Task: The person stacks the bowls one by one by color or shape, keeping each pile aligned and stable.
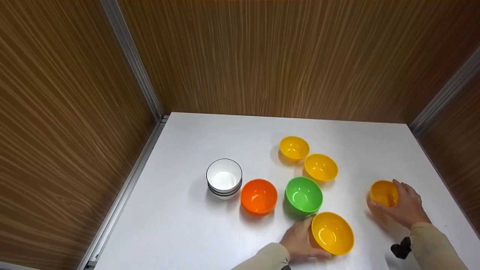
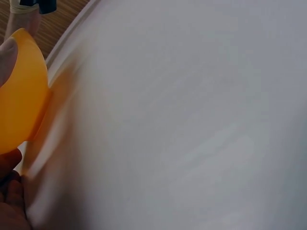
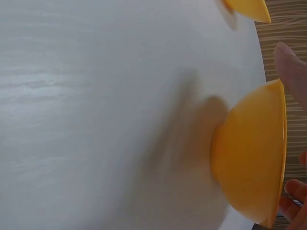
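Three wood-grained walls stand around your white table (image 1: pixel 157 225): the back wall (image 1: pixel 262 56) spans the top of the head view, the left wall (image 1: pixel 67 112) fills the left side, and the right wall (image 1: pixel 461 157) shows at the right edge. Grey metal posts mark the corners, one slanting down from the upper left (image 1: pixel 131 56), one at the upper right (image 1: pixel 446 93). A metal rail (image 1: pixel 123 198) follows your table's left edge. The smooth top carries soft glare and shadows beside the bowls.

Your left hand (image 1: pixel 300 240) grips the lower yellow bowl (image 1: pixel 333 233) by its left side, right of bottom centre. Your right hand (image 1: pixel 408 206) holds the outer yellow bowl (image 1: pixel 384 193) toward the right edge, thumb and fingers around it. Whether either base touches the tabletop, I cannot tell. Across the middle of your table are stacked white bowls (image 1: pixel 224 175), an orange bowl (image 1: pixel 258 197), a green bowl (image 1: pixel 303 195) and, above it, two yellow bowls (image 1: pixel 320 167).
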